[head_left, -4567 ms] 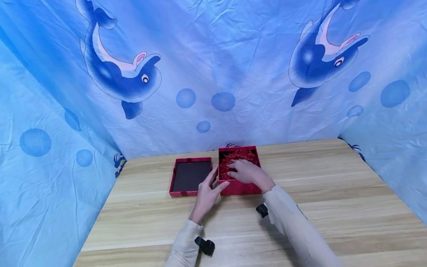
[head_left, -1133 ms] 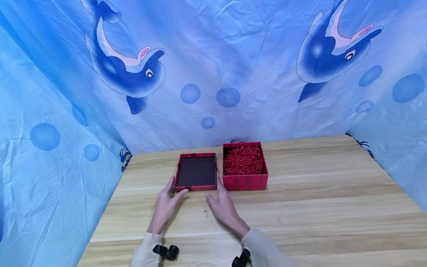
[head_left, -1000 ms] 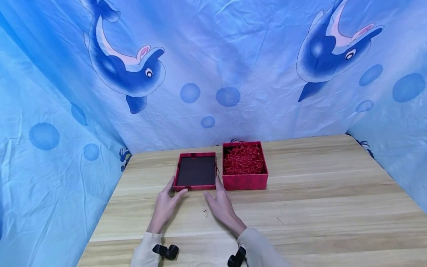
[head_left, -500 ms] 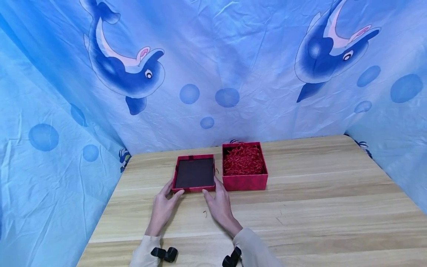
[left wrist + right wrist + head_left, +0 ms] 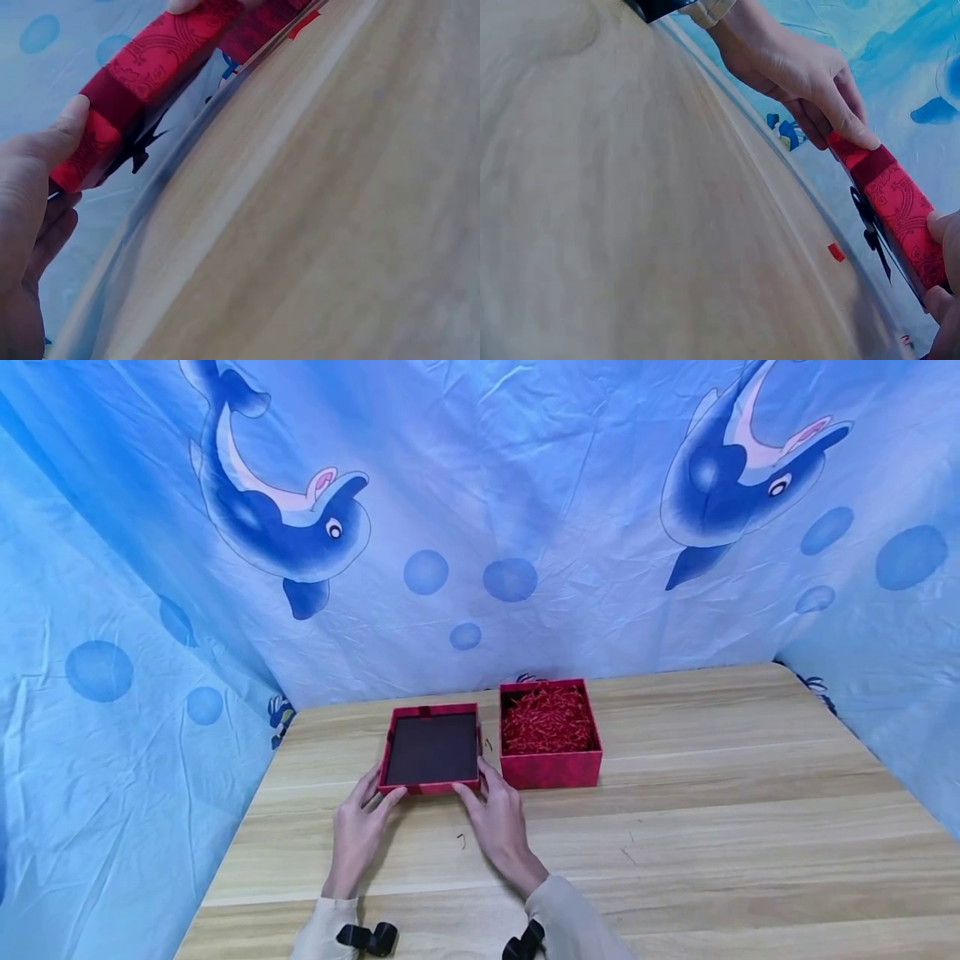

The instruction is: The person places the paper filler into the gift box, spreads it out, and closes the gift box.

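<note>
Upside down between both hands is a red patterned box lid (image 5: 381,768) with a dark inside. My left hand (image 5: 356,835) grips its near left corner, thumb on the front wall. At the near right corner my right hand (image 5: 498,822) holds it the same way. Both wrist views show the lid raised off the table, with a dark ribbon bow (image 5: 139,154) hanging from its underside. To its right stands the matching red box (image 5: 551,771), uncovered and filled with red shredded paper (image 5: 546,718). Neither hand touches the box.
The wooden table (image 5: 712,827) stretches to a blue curtain (image 5: 465,485) printed with dolphins, which hangs at the back and sides. A few loose paper shreds (image 5: 462,841) lie in front of the hands and right of the lid.
Earlier my right hand was in the shredded paper and my left beside the box. Both hands moved to the lid, took hold of it, and lifted it slightly leftward.
</note>
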The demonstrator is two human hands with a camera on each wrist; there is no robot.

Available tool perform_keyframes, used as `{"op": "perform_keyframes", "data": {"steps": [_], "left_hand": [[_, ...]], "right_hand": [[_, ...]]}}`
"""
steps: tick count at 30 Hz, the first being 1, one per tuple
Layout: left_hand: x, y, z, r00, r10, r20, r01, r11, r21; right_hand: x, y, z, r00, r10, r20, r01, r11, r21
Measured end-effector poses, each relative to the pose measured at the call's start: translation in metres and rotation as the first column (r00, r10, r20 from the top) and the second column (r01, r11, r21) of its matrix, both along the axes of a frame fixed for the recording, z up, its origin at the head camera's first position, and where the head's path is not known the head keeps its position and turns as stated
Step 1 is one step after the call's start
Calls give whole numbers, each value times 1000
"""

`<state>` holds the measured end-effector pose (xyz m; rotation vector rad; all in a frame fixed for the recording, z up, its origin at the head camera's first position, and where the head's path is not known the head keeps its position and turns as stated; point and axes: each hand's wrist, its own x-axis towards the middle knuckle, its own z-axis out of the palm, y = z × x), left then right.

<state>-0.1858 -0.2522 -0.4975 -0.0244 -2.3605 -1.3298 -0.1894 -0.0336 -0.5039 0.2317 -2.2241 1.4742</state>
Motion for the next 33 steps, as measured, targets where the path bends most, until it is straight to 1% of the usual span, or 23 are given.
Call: {"op": "perform_keyframes", "data": {"steps": [7, 12, 21, 24, 29, 33], "left_hand": [[3, 3, 6, 996, 28, -81, -30, 999, -19], [4, 7, 11, 992, 38, -118, -39, 999, -9], [4, 9, 22, 990, 51, -131, -49, 999, 20], [3, 10, 24, 989, 56, -134, -52, 998, 27], [3, 12, 28, 991, 67, -120, -64, 997, 31], [4, 13, 32, 992, 67, -111, -61, 997, 54]], "right_hand": [[4, 5, 12, 997, 13, -72, -11, 1000, 25], [5, 8, 19, 994, 25, -111, -24, 1000, 17], [8, 11, 31, 989, 37, -146, -33, 999, 29], [9, 12, 35, 988, 31, -148, -25, 999, 42], [11, 14, 41, 987, 14, -158, -2, 997, 75], [12, 15, 46, 981, 14, -191, 5, 995, 99]]}}
